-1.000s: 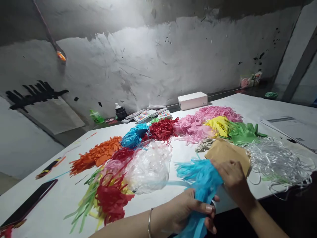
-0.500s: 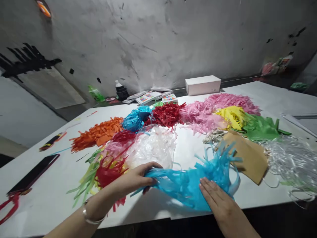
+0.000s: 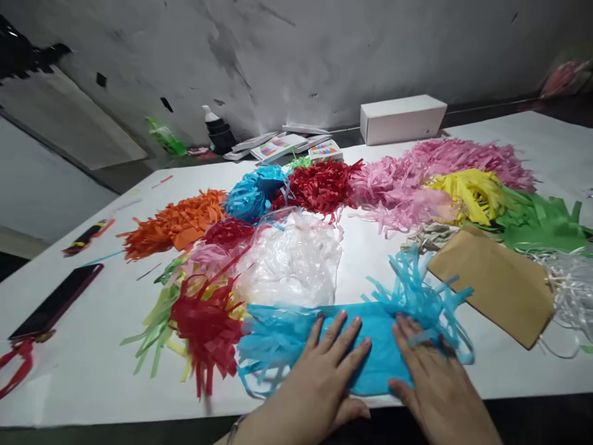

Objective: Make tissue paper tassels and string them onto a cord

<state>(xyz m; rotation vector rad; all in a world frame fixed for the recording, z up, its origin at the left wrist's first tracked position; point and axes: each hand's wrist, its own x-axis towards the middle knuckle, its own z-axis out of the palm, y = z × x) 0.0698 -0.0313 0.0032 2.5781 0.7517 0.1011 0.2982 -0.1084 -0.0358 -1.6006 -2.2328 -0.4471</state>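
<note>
A blue sheet of tissue paper point(image 3: 377, 346) lies flat near the table's front edge, its left and right ends cut into fringe. On its left half my left hand point(image 3: 327, 371) rests with fingers spread. My right hand point(image 3: 428, 364) presses flat on the right half, close to the curling fringe. Neither hand grips anything. Just behind the blue paper sits a crumpled clear plastic bag point(image 3: 290, 266) with white material. Red fringed paper point(image 3: 208, 327) lies to the left of the sheet.
Fringed paper bundles in orange point(image 3: 180, 222), blue point(image 3: 254, 194), dark red point(image 3: 324, 185), pink point(image 3: 407, 185), yellow point(image 3: 472, 191) and green point(image 3: 542, 222) line the table. A brown envelope point(image 3: 495, 281) lies right, a phone point(image 3: 55, 303) and a cutter point(image 3: 86, 238) left. A white box point(image 3: 403, 120) stands behind.
My left hand has let go of the blue paper's left end and moved right, flat onto the sheet. That left fringe now lies spread on the table. My right hand stays on the paper.
</note>
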